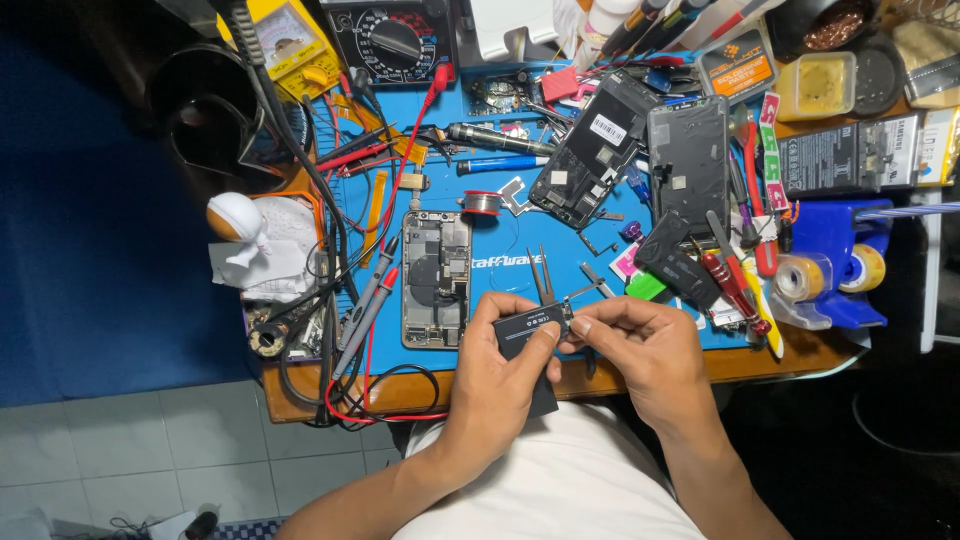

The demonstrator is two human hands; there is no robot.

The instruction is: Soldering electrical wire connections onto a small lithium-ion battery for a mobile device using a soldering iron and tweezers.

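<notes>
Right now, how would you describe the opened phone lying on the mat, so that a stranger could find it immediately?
Start from the blue rectangular work mat covering the wooden bench. Near its left edge, just above the person's left hand, lies the opened grey smartphone body, upright with its circuit boards and black battery area exposed. Unlike the two dark phone frames further up to the right, it lies beside red and black probe leads.
</notes>
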